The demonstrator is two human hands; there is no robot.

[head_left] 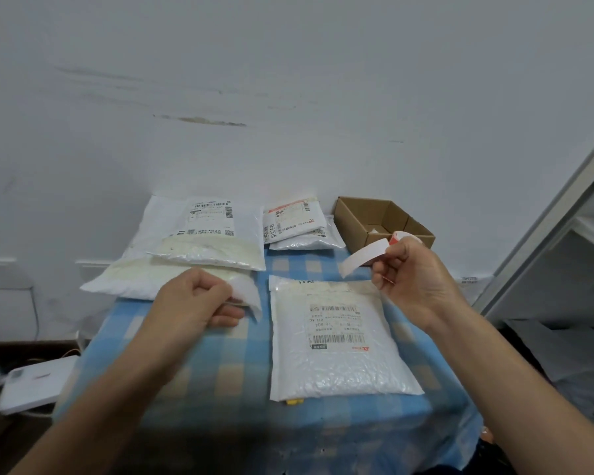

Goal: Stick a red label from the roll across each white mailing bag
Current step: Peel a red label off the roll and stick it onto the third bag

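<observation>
**A:** Entry one, the tabletop [220, 365]. Edges and free room?

**B:** Soft blue-and-cream checked cloth, draped over the front edge. The far edge meets the wall [288, 97]. Bare cloth runs down the lower centre-left, between the left forearm and the near mailing bag [340, 358].

**A:** That bag?

**B:** White, rectangular, pebbled bubble texture, with a printed shipping slip on top. It lies flat at centre right, its bottom edge near the front edge.

**A:** Other bags?

**B:** Large mailing bag [199, 231], centre left, overlapping a lower mailing bag [131, 286] that overhangs the left edge. Small mailing bags [292, 222] are stacked at back centre, just beside an open cardboard box [381, 217].

**A:** Hands?

**B:** Right hand [415, 279]: fingers curled round the red-and-white label roll [403, 236], raised above the near bag's upper right corner. A label strip [362, 257], pale side showing, trails leftward. Left hand [196, 299]: pinches a thin white piece [249, 296]. Backing or bag corner, cannot tell.
</observation>
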